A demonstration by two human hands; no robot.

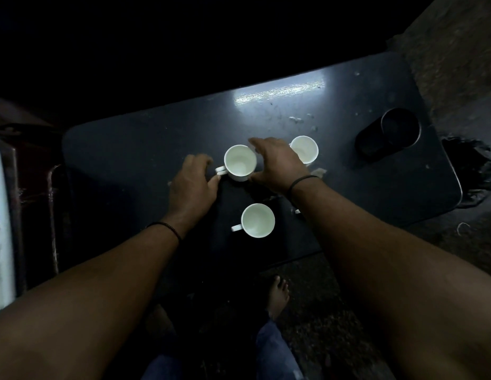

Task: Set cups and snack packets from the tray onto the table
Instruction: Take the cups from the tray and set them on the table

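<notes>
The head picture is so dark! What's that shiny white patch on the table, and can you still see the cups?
Head view: very dim, with the top nearly black. The white patch is glare, light bouncing off the dark table. The three white cups stand out clearly. The left hand and right hand look slightly soft. The table's edges bend from the wide lens.

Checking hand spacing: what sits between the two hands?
In the head view, one white ceramic cup stands between the left hand and right hand, its handle pointing toward the left hand.
</notes>
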